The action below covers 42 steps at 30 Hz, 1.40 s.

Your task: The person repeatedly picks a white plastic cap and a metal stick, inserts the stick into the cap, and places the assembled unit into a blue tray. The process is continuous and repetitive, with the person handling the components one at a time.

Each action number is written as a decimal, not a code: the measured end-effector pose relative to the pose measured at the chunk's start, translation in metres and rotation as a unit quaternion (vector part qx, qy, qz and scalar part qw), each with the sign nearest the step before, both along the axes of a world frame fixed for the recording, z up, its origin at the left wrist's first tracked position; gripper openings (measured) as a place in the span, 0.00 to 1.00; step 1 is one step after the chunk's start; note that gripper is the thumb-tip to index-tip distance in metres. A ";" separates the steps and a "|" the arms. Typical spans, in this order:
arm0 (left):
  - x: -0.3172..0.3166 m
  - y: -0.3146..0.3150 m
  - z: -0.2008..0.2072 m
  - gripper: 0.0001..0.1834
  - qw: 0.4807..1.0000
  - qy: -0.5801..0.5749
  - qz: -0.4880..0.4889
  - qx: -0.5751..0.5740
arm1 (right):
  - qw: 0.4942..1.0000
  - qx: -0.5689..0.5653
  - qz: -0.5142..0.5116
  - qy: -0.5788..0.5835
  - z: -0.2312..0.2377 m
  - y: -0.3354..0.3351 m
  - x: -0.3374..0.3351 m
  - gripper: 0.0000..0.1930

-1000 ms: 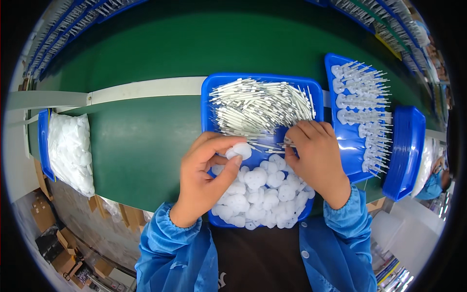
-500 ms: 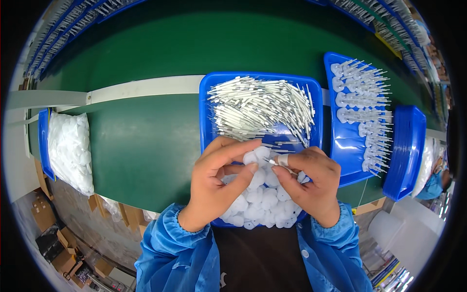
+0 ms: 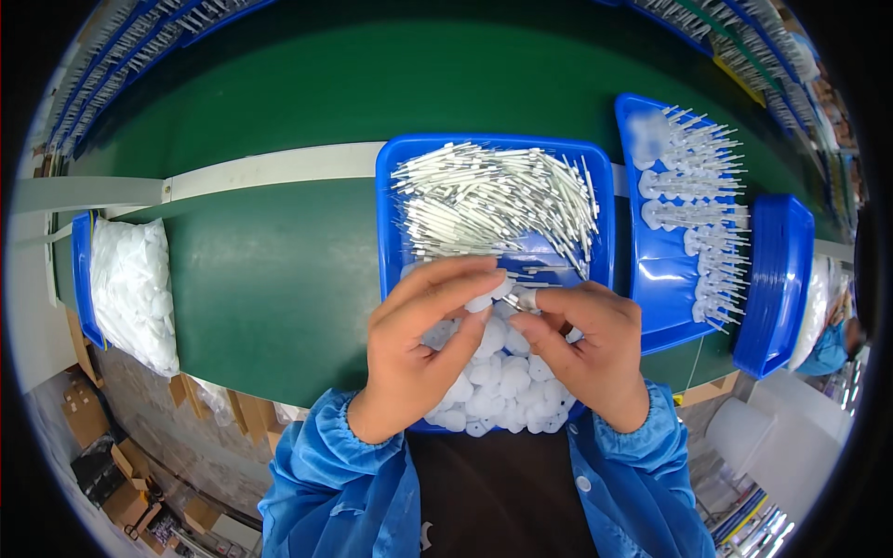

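Over the near part of a blue tray [image 3: 383, 214], my left hand [image 3: 395, 349] pinches a whitish translucent plastic disc [image 3: 479, 303] between thumb and fingers. Close on its right, my right hand [image 3: 600, 349] grips a thin metal-and-white rod [image 3: 513, 302], its tip at the disc's edge; whether it has entered the disc I cannot tell. White tape wraps my right index fingertip. Below both hands lies a heap of similar discs [image 3: 502, 383], partly covered by them. Thin white-and-metal rods [image 3: 493, 200] fill the tray's far part.
To the right, a second blue tray [image 3: 665, 279] holds rows of discs with rods [image 3: 716, 232] attached. Stacked blue trays [image 3: 777, 279] stand beyond it. A clear bag of white pieces [image 3: 135, 293] lies at the left edge of the green table [image 3: 270, 279].
My right hand has shifted slightly left, bringing the rod closer to the disc. The disc has tilted in my left fingers.
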<state>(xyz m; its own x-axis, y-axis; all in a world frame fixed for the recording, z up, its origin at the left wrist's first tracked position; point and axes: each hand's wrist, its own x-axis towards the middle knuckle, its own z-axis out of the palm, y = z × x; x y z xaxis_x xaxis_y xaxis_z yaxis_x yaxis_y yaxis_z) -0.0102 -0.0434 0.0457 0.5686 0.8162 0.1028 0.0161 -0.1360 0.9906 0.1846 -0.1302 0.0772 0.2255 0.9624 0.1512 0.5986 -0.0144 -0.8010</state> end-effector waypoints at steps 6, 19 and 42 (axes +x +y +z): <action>-0.002 -0.004 -0.004 0.25 0.999 0.025 0.004 -0.024 | 0.944 -0.211 -0.030 0.254 0.009 0.002 0.001 0.08; -0.004 -0.007 0.005 0.26 0.976 0.144 0.030 0.161 | 0.972 0.085 0.019 -0.219 -0.009 0.006 -0.012 0.11; -0.003 -0.006 0.008 0.32 0.988 0.058 -0.045 0.139 | 0.967 -0.036 0.045 0.247 -0.019 -0.014 0.010 0.18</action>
